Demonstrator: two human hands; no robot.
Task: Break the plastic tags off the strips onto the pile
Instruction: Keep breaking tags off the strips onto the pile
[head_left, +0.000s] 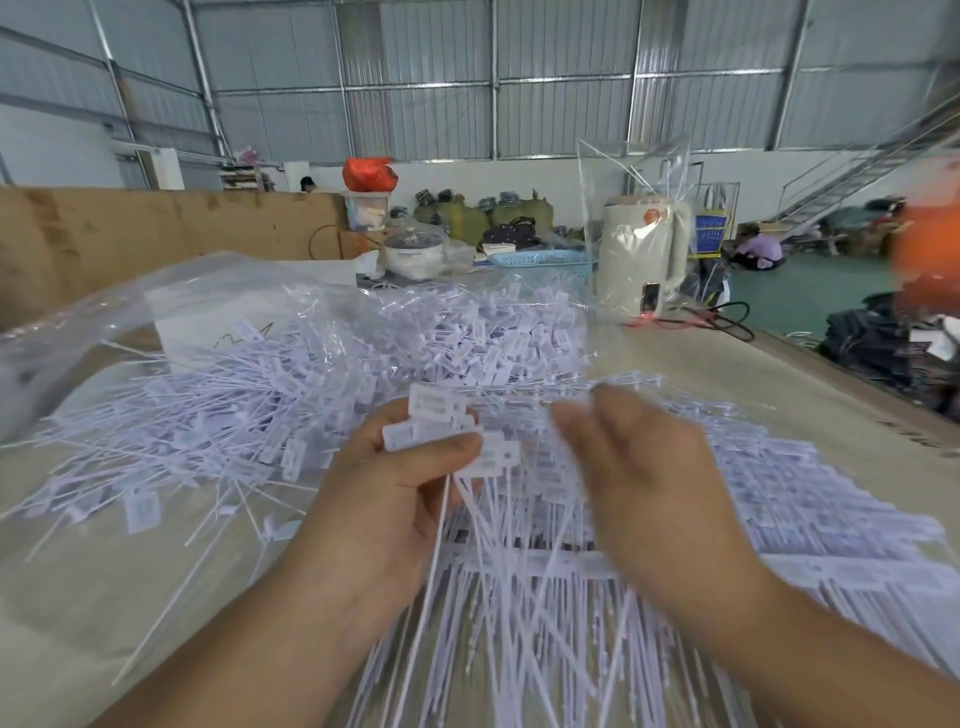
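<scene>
Several tags (434, 415) gripped, right hand (636, 467) blurred

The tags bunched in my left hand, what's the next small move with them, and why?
Probably bring the right hand in to pinch the topmost tag and snap it off. The left hand grips a bundle of tags with their tails hanging down, while the right hand hovers blurred beside them, seemingly holding nothing. Loose tags already lie in the pile to the left.
</scene>
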